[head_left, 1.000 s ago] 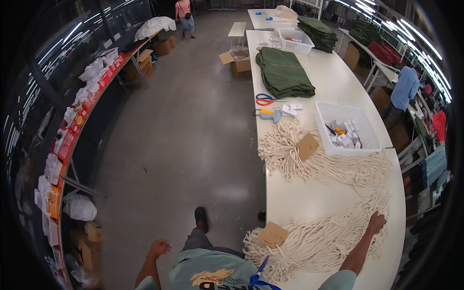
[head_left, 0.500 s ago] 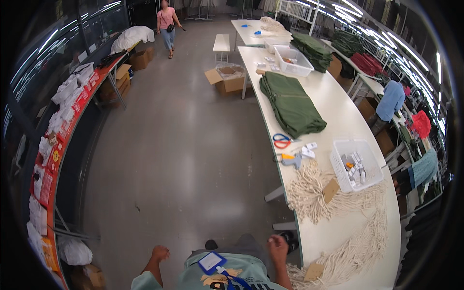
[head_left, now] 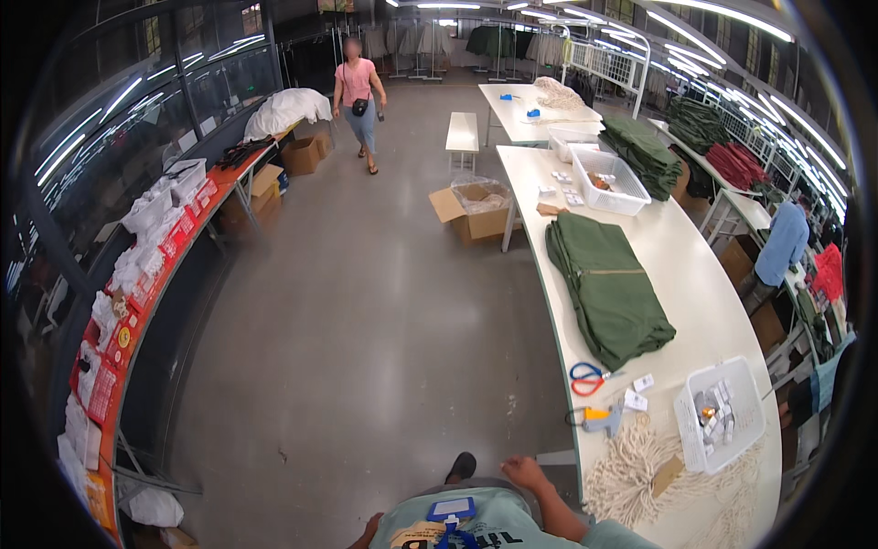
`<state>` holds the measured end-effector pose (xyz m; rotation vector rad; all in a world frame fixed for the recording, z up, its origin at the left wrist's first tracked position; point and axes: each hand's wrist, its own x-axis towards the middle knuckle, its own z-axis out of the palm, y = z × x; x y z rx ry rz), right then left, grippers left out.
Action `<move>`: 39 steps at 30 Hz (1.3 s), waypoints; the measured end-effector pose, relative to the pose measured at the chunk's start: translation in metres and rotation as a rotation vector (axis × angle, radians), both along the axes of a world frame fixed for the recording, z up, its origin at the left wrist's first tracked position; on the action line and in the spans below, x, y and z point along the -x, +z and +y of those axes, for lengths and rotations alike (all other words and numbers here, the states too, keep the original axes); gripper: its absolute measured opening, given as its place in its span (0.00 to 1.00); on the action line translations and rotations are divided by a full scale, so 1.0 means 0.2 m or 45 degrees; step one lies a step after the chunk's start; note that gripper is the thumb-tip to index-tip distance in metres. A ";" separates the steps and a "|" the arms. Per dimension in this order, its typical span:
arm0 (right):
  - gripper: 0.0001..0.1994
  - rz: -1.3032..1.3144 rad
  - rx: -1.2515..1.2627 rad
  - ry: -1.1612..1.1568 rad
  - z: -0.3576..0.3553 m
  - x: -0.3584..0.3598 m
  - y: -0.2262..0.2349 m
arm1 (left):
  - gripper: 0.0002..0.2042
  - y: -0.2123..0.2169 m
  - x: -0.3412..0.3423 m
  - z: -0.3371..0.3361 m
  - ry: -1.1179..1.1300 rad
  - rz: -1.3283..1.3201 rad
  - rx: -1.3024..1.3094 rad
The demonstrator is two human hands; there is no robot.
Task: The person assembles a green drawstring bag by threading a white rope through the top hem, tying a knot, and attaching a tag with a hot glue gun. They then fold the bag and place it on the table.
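Observation:
My right hand (head_left: 524, 470) is in front of my body, its fingers loosely curled with no object visible in them. It is nearest the left edge of the long white table (head_left: 695, 265) and touches nothing. My left hand (head_left: 370, 528) hangs by my left side; only a little of it shows, and its fingers are hidden. On the table by my right side lie cream cord bundles (head_left: 631, 476), a tagging gun (head_left: 601, 419) and scissors (head_left: 587, 379). Beyond them are folded green garments (head_left: 611, 288), with a white basket (head_left: 700, 439) of small items at the right.
A person in pink (head_left: 357, 96) walks on the grey floor (head_left: 366, 311) ahead. An open cardboard box (head_left: 480, 224) stands beside the table, near a white bench (head_left: 462, 133). An orange-red table (head_left: 151, 284) with white items runs along the left.
My view has tilted up and turned, so the tables sit lower and farther right. The person in pink is nearer. My left hand has dropped back by my side; my right hand stays in front.

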<state>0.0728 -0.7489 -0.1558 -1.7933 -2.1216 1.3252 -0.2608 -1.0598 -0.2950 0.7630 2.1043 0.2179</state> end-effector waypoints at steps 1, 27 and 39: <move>0.21 -0.018 -0.064 -0.005 0.15 0.02 0.01 | 0.21 -0.02 0.01 0.05 -0.082 -0.025 0.023; 0.12 1.045 0.735 -0.264 1.44 1.06 0.59 | 0.62 1.37 0.38 3.02 -1.279 -0.990 -0.978; 0.17 1.354 0.400 -0.566 1.55 1.19 0.54 | 0.31 1.18 0.20 3.22 -0.577 -1.384 -0.784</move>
